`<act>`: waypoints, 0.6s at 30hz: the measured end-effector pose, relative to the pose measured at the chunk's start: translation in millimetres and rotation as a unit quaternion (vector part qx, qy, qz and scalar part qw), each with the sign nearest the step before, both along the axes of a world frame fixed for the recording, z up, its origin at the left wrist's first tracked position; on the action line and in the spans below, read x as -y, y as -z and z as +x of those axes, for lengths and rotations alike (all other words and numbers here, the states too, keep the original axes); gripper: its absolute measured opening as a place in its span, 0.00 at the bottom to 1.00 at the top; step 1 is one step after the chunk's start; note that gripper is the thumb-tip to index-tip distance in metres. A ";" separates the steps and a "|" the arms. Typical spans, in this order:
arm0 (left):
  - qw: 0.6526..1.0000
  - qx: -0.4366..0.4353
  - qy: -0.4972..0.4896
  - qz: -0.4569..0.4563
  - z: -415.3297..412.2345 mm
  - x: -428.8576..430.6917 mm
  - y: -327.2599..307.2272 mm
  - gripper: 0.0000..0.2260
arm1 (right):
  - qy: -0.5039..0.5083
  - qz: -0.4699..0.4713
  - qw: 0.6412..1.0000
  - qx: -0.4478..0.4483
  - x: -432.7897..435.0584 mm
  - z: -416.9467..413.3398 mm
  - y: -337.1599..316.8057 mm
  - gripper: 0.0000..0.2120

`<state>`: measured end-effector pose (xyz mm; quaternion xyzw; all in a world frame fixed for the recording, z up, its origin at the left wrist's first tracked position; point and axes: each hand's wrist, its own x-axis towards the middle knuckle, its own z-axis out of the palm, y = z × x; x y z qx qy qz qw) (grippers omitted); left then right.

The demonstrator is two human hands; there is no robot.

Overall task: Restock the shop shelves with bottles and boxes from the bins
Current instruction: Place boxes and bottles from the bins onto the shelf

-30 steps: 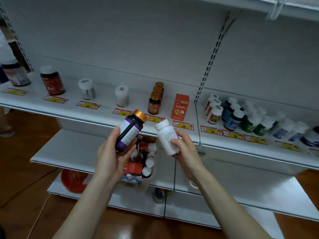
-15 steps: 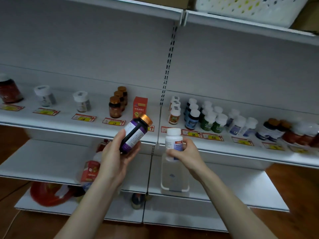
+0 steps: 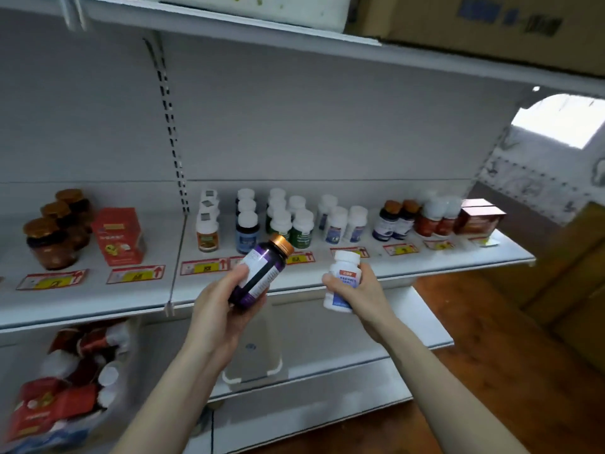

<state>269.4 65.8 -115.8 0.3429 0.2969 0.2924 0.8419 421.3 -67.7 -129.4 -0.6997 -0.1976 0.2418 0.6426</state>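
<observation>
My left hand (image 3: 217,314) grips a dark purple bottle (image 3: 262,273) with a gold cap and a white label, tilted to the right. My right hand (image 3: 366,298) holds a white bottle (image 3: 343,278) with a blue and red label, roughly upright. Both bottles hang in front of the middle shelf's edge (image 3: 425,270). On that shelf stand rows of white-capped bottles (image 3: 284,221), gold-capped dark bottles (image 3: 394,219) at the right, brown jars (image 3: 55,234) and a red box (image 3: 119,235) at the left.
A clear bin (image 3: 68,385) of bottles and red boxes sits on the lower shelf at the bottom left. An empty clear container (image 3: 253,352) stands on the lower shelf below my hands. Red-brown boxes (image 3: 479,217) end the shelf row. Cardboard boxes (image 3: 491,21) sit on the top shelf.
My view has swung right along the shelf, so the right-hand rows of bottles come into sight. Both hands keep their bottles; the right hand has shifted further right, away from the left.
</observation>
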 end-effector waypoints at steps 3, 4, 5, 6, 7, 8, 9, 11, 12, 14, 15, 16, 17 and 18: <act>0.998 -0.027 0.045 0.017 36.6 5.5 0.3 0.03 | 0.052 0.032 0.997 -0.045 12.0 30.0 2.3 0.09; 0.997 -0.032 0.061 0.022 48.8 6.9 -0.1 0.03 | 0.068 0.033 0.996 -0.057 14.9 39.7 1.6 0.09; 0.996 -0.033 0.075 0.023 60.8 7.7 -0.7 0.02 | 0.080 0.030 0.995 -0.056 17.4 48.7 -0.1 0.09; 0.996 -0.033 0.086 0.021 73.4 7.6 -1.0 0.02 | 0.090 0.022 0.995 -0.043 19.6 58.4 -1.8 0.07; 0.995 -0.032 0.096 0.020 86.2 6.8 -0.8 0.02 | 0.095 0.011 0.995 -0.022 21.6 67.4 -4.4 0.06; 0.994 -0.031 0.105 0.019 98.7 5.5 -1.1 0.02 | 0.099 -0.001 0.995 -0.003 23.1 76.6 -7.4 0.06; 0.993 -0.028 0.112 0.019 108.9 4.2 -1.9 0.04 | 0.101 -0.013 0.995 0.016 24.3 84.7 -10.2 0.07; 0.992 -0.019 0.123 0.018 130.4 0.8 -1.9 0.11 | 0.109 -0.031 0.993 0.046 25.1 103.3 -13.0 0.08; 0.991 -0.016 0.129 0.022 138.6 -0.1 -2.2 0.12 | 0.115 -0.039 0.991 0.058 25.0 111.7 -14.0 0.09; 0.989 -0.010 0.142 0.039 154.0 -0.5 -3.6 0.09 | 0.132 -0.055 0.986 0.086 24.6 128.7 -15.8 0.12; 0.989 -0.010 0.143 0.046 160.7 -0.6 -3.8 0.08 | 0.132 -0.060 0.984 0.105 23.9 135.6 -18.3 0.13; 0.989 -0.013 0.137 0.051 167.4 -0.6 -3.7 0.07 | 0.127 -0.064 0.982 0.127 22.9 142.3 -21.2 0.15; 0.990 -0.015 0.127 0.054 172.4 0.1 -4.1 0.07 | 0.119 -0.066 0.979 0.150 21.9 148.1 -24.6 0.17; 0.991 -0.014 0.120 0.052 176.8 0.7 -4.6 0.06 | 0.112 -0.068 0.976 0.175 20.9 154.4 -28.1 0.18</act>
